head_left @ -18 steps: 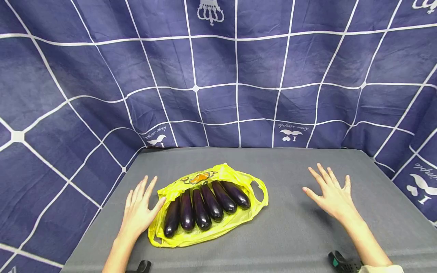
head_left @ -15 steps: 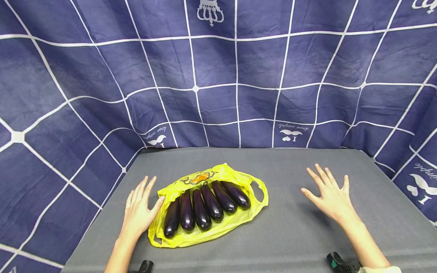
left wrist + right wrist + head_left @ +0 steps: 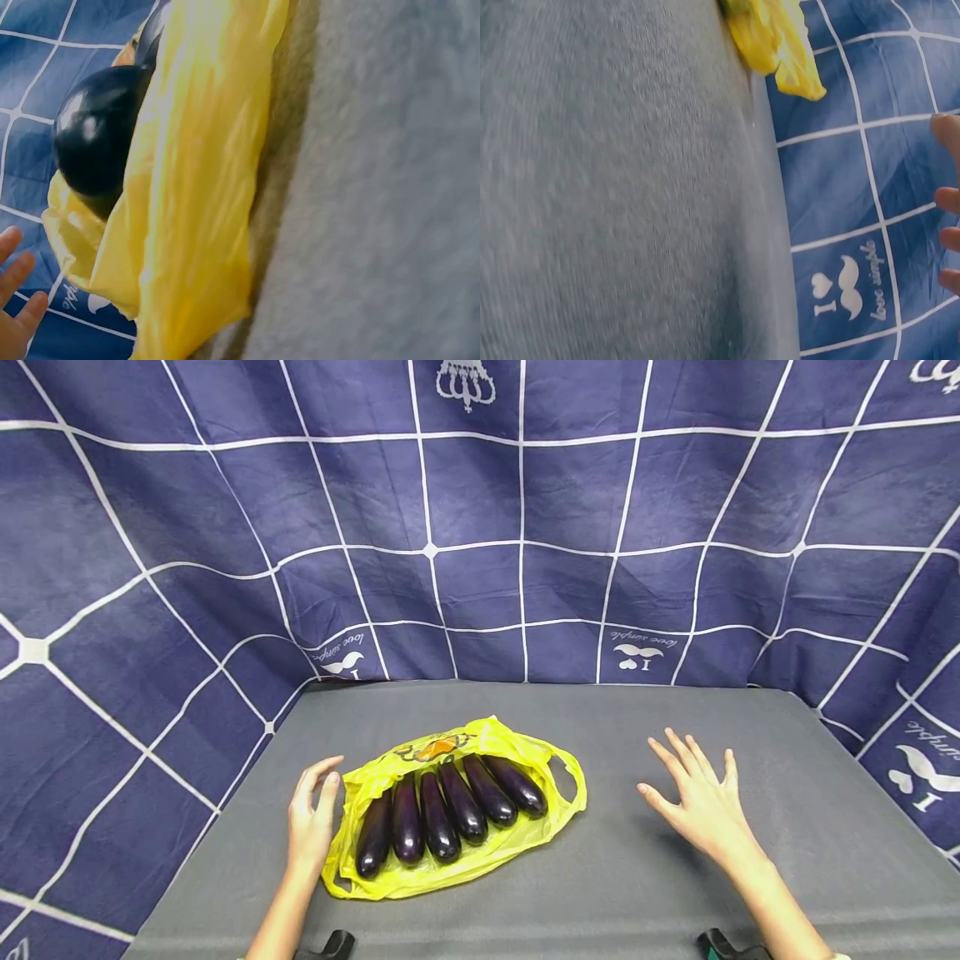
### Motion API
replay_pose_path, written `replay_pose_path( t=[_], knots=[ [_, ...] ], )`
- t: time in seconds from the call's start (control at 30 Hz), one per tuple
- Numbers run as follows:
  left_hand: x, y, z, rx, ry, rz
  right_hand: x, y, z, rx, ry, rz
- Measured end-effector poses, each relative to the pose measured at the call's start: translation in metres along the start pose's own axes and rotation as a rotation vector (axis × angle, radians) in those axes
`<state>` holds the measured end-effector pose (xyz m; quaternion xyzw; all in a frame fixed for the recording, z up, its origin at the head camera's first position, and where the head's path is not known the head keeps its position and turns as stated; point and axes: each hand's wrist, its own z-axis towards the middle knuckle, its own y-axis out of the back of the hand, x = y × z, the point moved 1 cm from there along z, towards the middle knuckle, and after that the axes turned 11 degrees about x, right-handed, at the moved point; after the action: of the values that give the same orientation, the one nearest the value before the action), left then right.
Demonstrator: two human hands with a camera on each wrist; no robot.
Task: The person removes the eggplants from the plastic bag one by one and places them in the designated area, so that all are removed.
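Observation:
Several dark purple eggplants (image 3: 441, 817) lie side by side in the mouth of a yellow plastic bag (image 3: 487, 860), left of the table's middle. Their far ends are hidden under the bag's printed upper side. My left hand (image 3: 312, 827) is beside the bag's left edge, its fingers loosely bent and holding nothing. In the left wrist view, its fingertips (image 3: 19, 277) show apart from the yellow plastic. Well to the right of the bag, my right hand (image 3: 701, 810) hovers over the table with spread fingers and nothing in it.
A grey table (image 3: 600, 877) bears the bag. Blue curtain cloth (image 3: 570, 577) with white grid lines hangs behind and along both sides. The bag's handle loop (image 3: 576, 777) sticks out to the right. Black devices (image 3: 339, 945) are at both wrists.
My left hand has turned and its fingers have bent, drawing a little nearer the bag. My right hand has shifted left. The view has moved slightly; the eggplants and bag stay put.

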<state>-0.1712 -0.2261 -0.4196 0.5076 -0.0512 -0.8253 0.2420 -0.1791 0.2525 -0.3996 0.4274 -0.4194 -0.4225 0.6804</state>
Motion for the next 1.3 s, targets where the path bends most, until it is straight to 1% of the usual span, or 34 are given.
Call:
replay_pose_path(
  t=[0.17, 0.27, 0.37, 0.5, 0.6, 0.7, 0.77, 0.83, 1.03, 1.17, 1.27, 1.3],
  knots=[
    [0.003, -0.001, -0.006, -0.031, 0.061, -0.040, 0.010, -0.001, 0.002, -0.025, 0.032, 0.041],
    [0.005, -0.001, -0.009, -0.033, 0.061, -0.058, 0.015, -0.002, 0.004, -0.036, 0.055, 0.060],
    [0.008, -0.001, -0.011, -0.038, 0.016, -0.140, 0.021, -0.003, 0.005, -0.045, 0.078, 0.068],
    [0.013, -0.003, -0.012, -0.072, -0.035, -0.296, 0.030, -0.005, 0.008, -0.065, 0.093, 0.074],
    [0.017, -0.004, -0.014, -0.099, -0.060, -0.350, 0.039, -0.007, 0.010, -0.076, 0.106, 0.087],
    [0.021, -0.005, -0.016, -0.093, -0.091, -0.348, 0.046, -0.009, 0.011, -0.084, 0.123, 0.102],
    [0.022, -0.005, -0.017, -0.071, -0.101, -0.340, 0.051, -0.010, 0.013, -0.089, 0.136, 0.111],
    [0.023, -0.006, -0.018, -0.028, -0.093, -0.328, 0.056, -0.010, 0.014, -0.096, 0.144, 0.122],
    [0.025, -0.008, -0.022, 0.099, -0.012, -0.313, 0.069, -0.012, 0.020, -0.119, 0.179, 0.142],
    [0.027, -0.011, -0.024, 0.220, -0.047, -0.306, 0.078, -0.014, 0.023, -0.122, 0.205, 0.184],
    [0.029, -0.012, -0.024, 0.292, -0.091, -0.311, 0.084, -0.015, 0.024, -0.090, 0.197, 0.234],
    [0.029, -0.012, -0.024, 0.309, -0.094, -0.318, 0.086, -0.015, 0.024, -0.073, 0.192, 0.249]
  ],
)
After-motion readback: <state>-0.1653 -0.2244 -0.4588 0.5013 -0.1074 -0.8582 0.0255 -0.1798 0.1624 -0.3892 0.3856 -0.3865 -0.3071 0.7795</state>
